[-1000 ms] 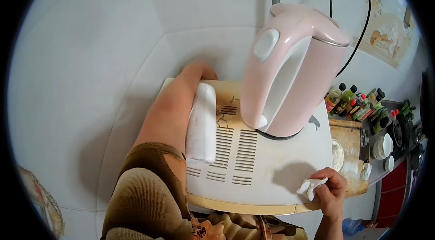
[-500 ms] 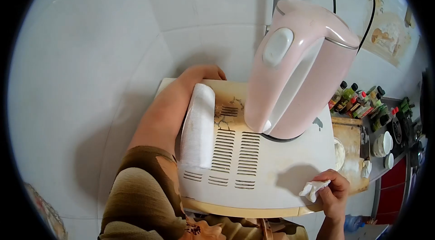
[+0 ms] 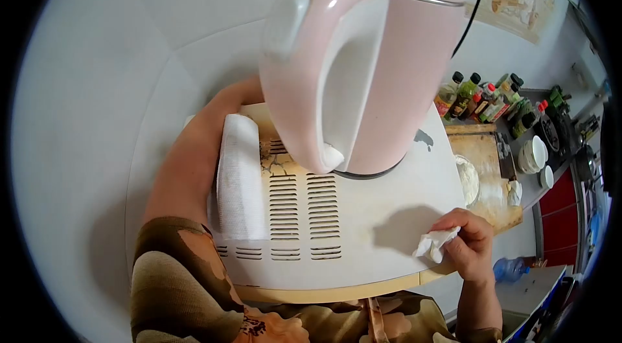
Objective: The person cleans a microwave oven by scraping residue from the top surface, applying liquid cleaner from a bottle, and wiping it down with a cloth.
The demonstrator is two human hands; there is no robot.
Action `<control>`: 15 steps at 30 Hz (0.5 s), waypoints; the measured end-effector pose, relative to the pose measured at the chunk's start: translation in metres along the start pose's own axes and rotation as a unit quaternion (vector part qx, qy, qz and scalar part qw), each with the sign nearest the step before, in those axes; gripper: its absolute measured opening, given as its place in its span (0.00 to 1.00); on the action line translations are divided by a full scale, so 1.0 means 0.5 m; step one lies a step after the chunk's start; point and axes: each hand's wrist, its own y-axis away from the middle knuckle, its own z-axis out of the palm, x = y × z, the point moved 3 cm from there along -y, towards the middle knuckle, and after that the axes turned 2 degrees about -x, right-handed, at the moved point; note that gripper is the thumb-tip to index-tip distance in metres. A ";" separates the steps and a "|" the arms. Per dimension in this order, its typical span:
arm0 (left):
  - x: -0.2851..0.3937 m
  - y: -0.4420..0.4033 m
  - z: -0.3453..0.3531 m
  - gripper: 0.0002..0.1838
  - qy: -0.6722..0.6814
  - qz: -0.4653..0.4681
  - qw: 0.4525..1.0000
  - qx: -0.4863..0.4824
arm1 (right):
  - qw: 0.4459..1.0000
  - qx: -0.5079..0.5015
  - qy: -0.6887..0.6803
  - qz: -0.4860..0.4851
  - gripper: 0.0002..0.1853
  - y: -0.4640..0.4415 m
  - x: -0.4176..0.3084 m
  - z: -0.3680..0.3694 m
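My right hand [image 3: 468, 242] pinches a crumpled white tissue [image 3: 435, 244] between thumb and fingers, over the front right corner of a white vented appliance top [image 3: 389, 226]. The left arm reaches past the far left edge of that top; my left hand [image 3: 254, 90] is mostly behind the pink kettle [image 3: 408, 84], so its fingers are hidden. The kettle stands upright on a dark base and looms close to the camera, its white handle facing me. Beside my left forearm lies a rolled white cloth [image 3: 241, 178] on the vented top, near brown stains and cracks.
To the right, a wooden board [image 3: 508, 210] carries a bowl of white flour [image 3: 468, 181]. Several sauce bottles [image 3: 476, 100] stand behind it, with white bowls [image 3: 532, 154] nearby. A black cord [image 3: 478, 9] hangs by the wall. A blue plastic bottle [image 3: 510, 270] sits lower right.
The view has shifted, so the kettle appears larger and further left. My left hand has gone from visible at the back edge to hidden behind the kettle. My right hand still holds the tissue.
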 end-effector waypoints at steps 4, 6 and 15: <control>0.013 0.012 -0.005 0.23 0.016 0.004 1.000 0.019 | 1.000 0.008 -0.008 0.000 0.14 0.005 0.001 0.001; 0.018 0.023 -0.009 0.22 0.026 0.009 0.999 0.034 | 1.000 0.003 0.012 0.003 0.14 0.007 -0.002 -0.001; -0.052 0.016 -0.034 0.17 0.088 0.051 0.967 0.235 | 1.000 -0.005 0.022 -0.010 0.13 0.003 0.003 -0.002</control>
